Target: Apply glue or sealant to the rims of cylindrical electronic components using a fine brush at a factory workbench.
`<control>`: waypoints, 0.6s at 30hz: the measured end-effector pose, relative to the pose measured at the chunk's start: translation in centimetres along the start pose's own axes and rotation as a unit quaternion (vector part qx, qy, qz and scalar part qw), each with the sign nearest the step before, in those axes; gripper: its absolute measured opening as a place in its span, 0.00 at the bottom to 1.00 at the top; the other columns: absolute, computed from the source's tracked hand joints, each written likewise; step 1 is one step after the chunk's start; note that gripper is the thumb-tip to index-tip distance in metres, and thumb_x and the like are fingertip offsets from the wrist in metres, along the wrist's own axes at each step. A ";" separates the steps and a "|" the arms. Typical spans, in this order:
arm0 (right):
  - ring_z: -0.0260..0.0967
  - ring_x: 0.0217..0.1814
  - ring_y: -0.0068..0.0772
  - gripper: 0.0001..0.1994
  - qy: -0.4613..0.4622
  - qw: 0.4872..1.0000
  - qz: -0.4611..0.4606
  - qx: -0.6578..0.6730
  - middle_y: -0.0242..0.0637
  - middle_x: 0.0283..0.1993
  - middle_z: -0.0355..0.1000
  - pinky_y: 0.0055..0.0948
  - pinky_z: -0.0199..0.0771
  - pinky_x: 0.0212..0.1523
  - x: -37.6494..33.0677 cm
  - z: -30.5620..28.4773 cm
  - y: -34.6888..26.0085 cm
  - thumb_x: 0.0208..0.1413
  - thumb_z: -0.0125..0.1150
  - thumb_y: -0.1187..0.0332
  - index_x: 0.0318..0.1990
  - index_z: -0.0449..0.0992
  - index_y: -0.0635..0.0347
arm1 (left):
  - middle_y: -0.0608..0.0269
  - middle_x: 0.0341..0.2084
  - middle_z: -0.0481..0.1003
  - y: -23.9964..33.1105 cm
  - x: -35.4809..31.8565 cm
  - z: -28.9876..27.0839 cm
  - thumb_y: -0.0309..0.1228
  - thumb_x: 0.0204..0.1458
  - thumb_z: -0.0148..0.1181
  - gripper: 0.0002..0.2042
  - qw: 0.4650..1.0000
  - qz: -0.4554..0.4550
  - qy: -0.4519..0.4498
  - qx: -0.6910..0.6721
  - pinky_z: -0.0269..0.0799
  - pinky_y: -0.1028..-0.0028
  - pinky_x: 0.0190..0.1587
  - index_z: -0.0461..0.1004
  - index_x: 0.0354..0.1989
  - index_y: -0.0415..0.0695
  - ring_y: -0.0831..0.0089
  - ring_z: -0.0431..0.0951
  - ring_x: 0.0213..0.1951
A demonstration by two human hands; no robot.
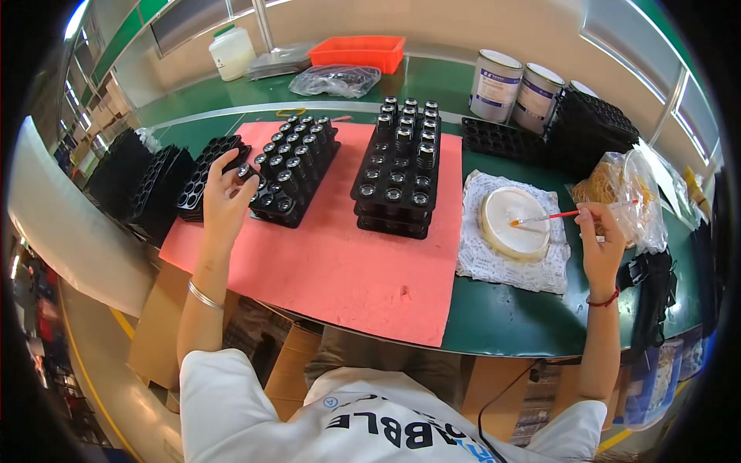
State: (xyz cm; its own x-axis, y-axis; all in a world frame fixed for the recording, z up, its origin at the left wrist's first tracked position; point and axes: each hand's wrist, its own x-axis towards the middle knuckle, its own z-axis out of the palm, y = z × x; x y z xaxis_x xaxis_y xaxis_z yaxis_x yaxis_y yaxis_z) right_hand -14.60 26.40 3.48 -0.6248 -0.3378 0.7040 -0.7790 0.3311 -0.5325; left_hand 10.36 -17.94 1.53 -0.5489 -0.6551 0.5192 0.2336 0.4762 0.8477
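A green-topped workbench (509, 316) runs across the view, with a pale wall and window frames beyond its far edge. A large salmon-pink paper sheet (347, 270) covers the middle of the bench and overhangs its near edge. On the sheet stand two black plastic compartment trays filled with small dark cylindrical parts: one tray (297, 170) toward the left, and a stacked tray (397, 166) at the centre. Empty black trays (139, 185) are piled at the far left, and more lie at the right (587, 127) behind a row of grey metal cans (494, 85). At the far side sit an orange plastic bin (359, 52), a white plastic jug (231, 52) and a clear bag (336, 79).

The left hand (225, 197) is raised just beside the near-left corner of the left tray, its fingertips pinching one small dark cylindrical part (244, 171) above the sheet.

The right hand (606, 243) is well to the right, closed around a thin red-handled brush (567, 214). The brush reaches leftward, its tip over a shallow round white dish (515, 224) that rests on a white printed paper sheet (486, 262). Just beyond the right hand lies a clear bag of yellowish rubber bands (617, 189).
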 end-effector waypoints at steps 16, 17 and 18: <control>0.66 0.27 0.17 0.05 0.003 0.998 0.019 0.064 0.31 0.25 0.70 0.16 0.62 0.30 -0.4 0.3 0.1 0.53 0.53 0.74 0.33 0.74 0.67 | 0.60 0.35 0.75 -0.6 0.0 0.8 0.25 0.40 0.66 0.33 0.955 0.030 0.003 0.294 0.66 0.82 0.35 0.58 0.57 0.40 0.82 0.68 0.30; 0.66 0.27 0.17 0.05 0.005 0.998 0.015 0.066 0.31 0.25 0.70 0.16 0.62 0.30 -0.5 0.3 0.1 0.53 0.53 0.74 0.33 0.74 0.67 | 0.59 0.34 0.75 -0.3 -0.1 1.0 0.26 0.40 0.66 0.33 0.950 0.018 0.003 0.310 0.66 0.82 0.34 0.59 0.56 0.41 0.82 0.68 0.29; 0.66 0.27 0.17 0.05 0.005 0.998 0.018 0.066 0.31 0.25 0.70 0.16 0.62 0.30 -0.5 0.3 0.1 0.53 0.53 0.74 0.33 0.74 0.67 | 0.59 0.34 0.75 0.0 0.1 1.4 0.26 0.40 0.66 0.33 0.950 0.018 0.001 0.311 0.66 0.82 0.34 0.59 0.56 0.41 0.82 0.68 0.29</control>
State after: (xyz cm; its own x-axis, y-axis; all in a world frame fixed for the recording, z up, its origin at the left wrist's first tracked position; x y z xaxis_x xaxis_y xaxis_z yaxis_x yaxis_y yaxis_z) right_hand -14.38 26.32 2.98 -0.6527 -0.3179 0.6877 -0.7565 0.2243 -0.6143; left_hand 9.21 -17.17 1.40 -0.5486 -0.6326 0.5467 -0.2684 0.7525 0.6015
